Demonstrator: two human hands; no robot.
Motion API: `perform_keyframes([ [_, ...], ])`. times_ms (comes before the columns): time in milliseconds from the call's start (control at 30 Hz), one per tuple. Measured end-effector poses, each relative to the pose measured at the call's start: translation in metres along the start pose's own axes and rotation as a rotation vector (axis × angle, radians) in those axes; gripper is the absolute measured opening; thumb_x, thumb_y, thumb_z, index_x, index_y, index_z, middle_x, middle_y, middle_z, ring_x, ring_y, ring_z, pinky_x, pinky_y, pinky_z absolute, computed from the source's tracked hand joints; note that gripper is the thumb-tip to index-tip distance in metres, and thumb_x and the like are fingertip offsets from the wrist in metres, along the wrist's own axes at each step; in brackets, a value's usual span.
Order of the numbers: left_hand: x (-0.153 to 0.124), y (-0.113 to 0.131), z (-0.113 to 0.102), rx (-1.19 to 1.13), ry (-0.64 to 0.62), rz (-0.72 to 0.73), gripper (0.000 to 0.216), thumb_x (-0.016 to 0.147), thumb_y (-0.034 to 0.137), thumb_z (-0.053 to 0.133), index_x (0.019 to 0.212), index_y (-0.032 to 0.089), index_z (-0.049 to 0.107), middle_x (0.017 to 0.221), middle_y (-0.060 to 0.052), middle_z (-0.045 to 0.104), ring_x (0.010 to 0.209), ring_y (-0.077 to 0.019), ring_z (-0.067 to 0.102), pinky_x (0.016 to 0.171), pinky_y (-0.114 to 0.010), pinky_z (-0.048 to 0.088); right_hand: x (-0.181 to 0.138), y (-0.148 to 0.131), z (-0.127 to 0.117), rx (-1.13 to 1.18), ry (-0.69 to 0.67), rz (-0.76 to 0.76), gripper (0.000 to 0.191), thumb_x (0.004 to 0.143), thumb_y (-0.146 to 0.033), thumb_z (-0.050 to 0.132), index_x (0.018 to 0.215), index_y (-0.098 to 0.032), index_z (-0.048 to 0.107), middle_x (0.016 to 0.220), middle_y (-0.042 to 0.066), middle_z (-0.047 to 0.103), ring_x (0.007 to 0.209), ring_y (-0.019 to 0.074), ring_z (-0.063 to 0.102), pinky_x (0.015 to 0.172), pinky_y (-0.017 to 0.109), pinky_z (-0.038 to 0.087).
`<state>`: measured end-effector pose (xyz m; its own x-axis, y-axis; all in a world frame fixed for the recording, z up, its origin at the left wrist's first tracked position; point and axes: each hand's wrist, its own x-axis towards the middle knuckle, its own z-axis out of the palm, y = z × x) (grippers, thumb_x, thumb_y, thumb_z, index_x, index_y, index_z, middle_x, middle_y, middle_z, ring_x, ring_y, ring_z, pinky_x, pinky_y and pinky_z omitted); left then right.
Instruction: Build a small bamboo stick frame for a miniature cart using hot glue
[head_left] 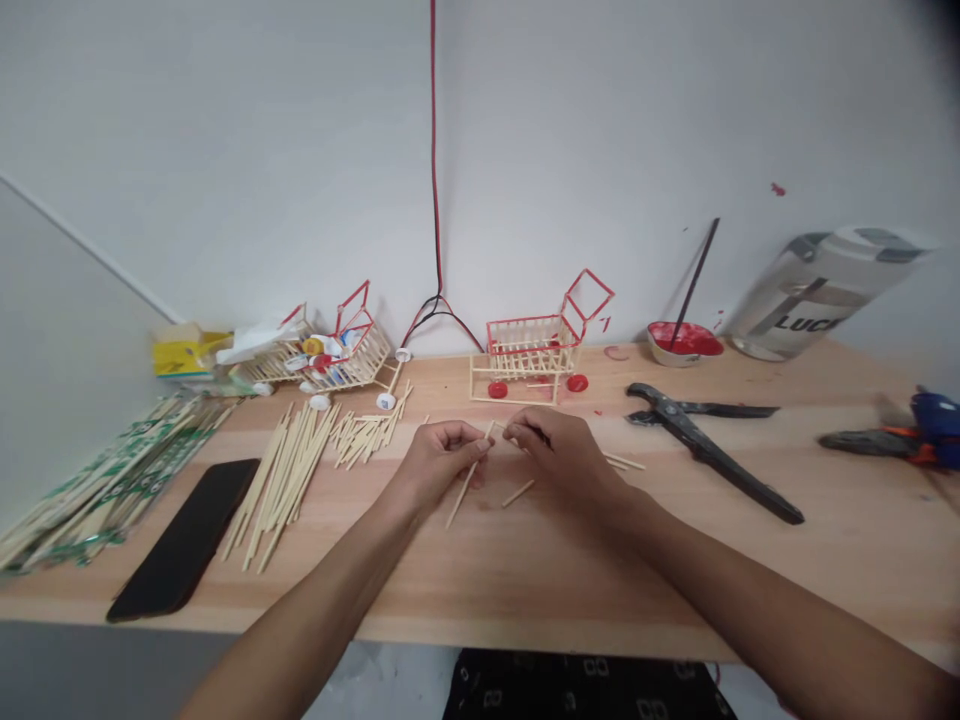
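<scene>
My left hand (439, 458) and my right hand (556, 452) meet over the middle of the wooden table (525, 570). Both are closed in a pinch on thin bamboo sticks. The left holds a long stick (465, 485) that slants down toward the table. The right pinches a short stick piece near the left fingertips; its fingers hide most of it. A loose short stick (518, 492) lies just below the right hand.
A stick cart with red rims and red wheels (536, 350) stands behind the hands. Another cart holds bottle caps (330, 355). Loose sticks (289, 475), wrapped chopsticks (97, 490), a phone (184, 540), black cutters (709, 445), a red paint bowl (682, 342), a glue gun (911, 435).
</scene>
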<state>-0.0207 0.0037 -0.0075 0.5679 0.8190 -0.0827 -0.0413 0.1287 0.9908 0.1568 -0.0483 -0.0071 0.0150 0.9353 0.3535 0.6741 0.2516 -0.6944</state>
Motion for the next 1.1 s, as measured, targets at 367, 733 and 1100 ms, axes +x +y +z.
perform_keyframes([
  [367, 0.0, 0.002, -0.001, 0.009, 0.009, 0.033, 0.029, 0.065, 0.035, 0.077, 0.072, 0.01, 0.065, 0.056, -0.001, 0.06, 0.047, -0.0099, 0.053, 0.048, -0.022, 0.04, 0.003, 0.002, 0.002, -0.009, 0.022, -0.038, 0.019, 0.089, -0.021, 0.048, 0.073, -0.018, 0.059, 0.072, 0.001, 0.063, 0.068, 0.0126, 0.054, 0.063, 0.023, 0.036],
  [733, 0.0, -0.001, -0.002, -0.032, -0.007, 0.036, 0.025, 0.068, 0.032, 0.076, 0.073, 0.01, 0.064, 0.056, -0.001, 0.06, 0.047, -0.0102, 0.054, 0.047, -0.022, 0.042, 0.004, 0.006, 0.005, -0.009, 0.04, -0.078, 0.02, 0.088, -0.02, 0.049, 0.071, -0.018, 0.057, 0.07, 0.0, 0.061, 0.066, 0.0124, 0.052, 0.062, 0.023, 0.034],
  [1100, -0.002, 0.003, -0.002, -0.054, -0.013, 0.021, 0.024, 0.068, 0.031, 0.076, 0.073, 0.01, 0.065, 0.057, -0.002, 0.061, 0.047, -0.0107, 0.056, 0.046, -0.022, 0.041, 0.005, 0.01, 0.009, 0.045, 0.083, -0.122, 0.022, 0.088, -0.022, 0.049, 0.067, -0.018, 0.054, 0.067, -0.001, 0.059, 0.063, 0.0113, 0.05, 0.061, 0.022, 0.033],
])
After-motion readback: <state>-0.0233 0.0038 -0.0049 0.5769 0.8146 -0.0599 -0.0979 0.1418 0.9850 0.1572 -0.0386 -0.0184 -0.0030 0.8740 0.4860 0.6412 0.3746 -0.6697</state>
